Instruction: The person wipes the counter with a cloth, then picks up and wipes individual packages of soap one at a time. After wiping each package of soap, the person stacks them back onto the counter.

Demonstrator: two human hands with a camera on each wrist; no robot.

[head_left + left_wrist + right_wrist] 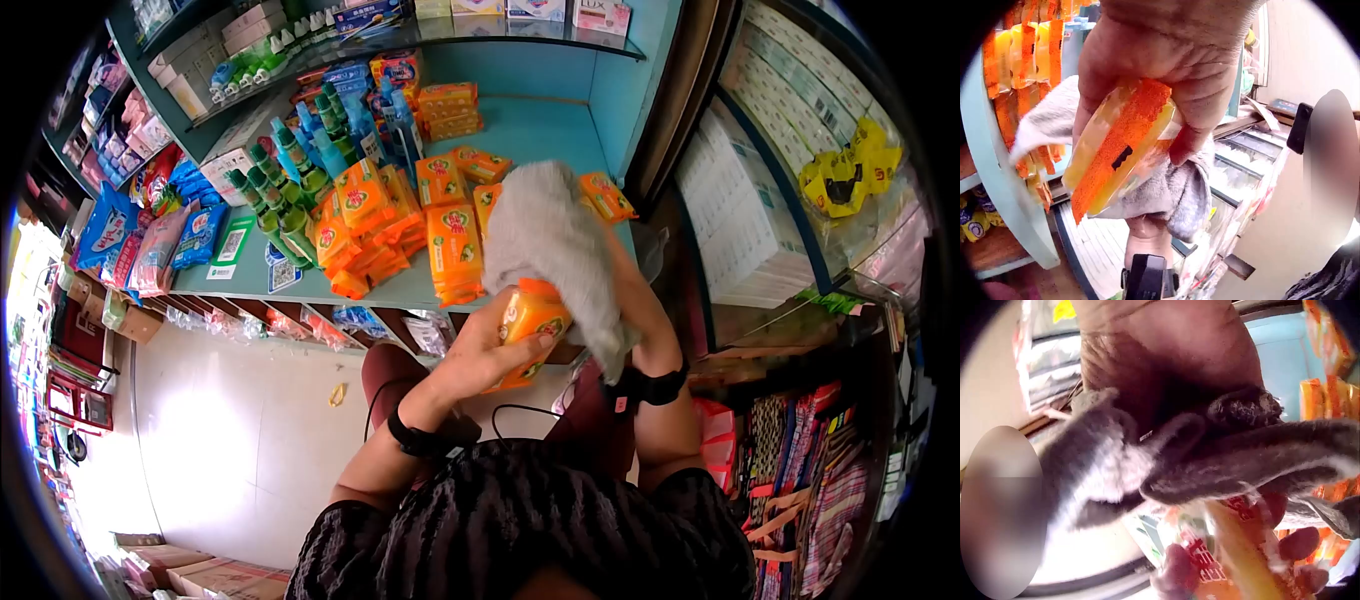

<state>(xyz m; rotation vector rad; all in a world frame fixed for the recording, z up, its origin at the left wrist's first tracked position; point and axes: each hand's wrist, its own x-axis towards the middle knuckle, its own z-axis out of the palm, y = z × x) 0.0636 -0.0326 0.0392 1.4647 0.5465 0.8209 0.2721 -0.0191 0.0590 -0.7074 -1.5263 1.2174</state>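
Note:
An orange wrapped pack (532, 318) is gripped in the left hand (478, 352), thumb across its front. In the left wrist view the left hand (1166, 81) holds the pack (1119, 150) by its sides, an orange band along its edge. The right hand, mostly covered in the head view, holds a grey cloth (548, 235) against the pack. The right wrist view shows the right hand (1172, 356) above the bunched cloth (1241, 456), with the pack (1229, 550) just below and left-hand fingertips around it.
Orange packs (455, 245) lie piled on the blue-green shelf (540, 130), beside green bottles (297, 232) and blue bottles (405, 130). A glass shelf (480, 38) crosses above. White boxes (740, 215) stand at right; folded bags (790, 470) are below them.

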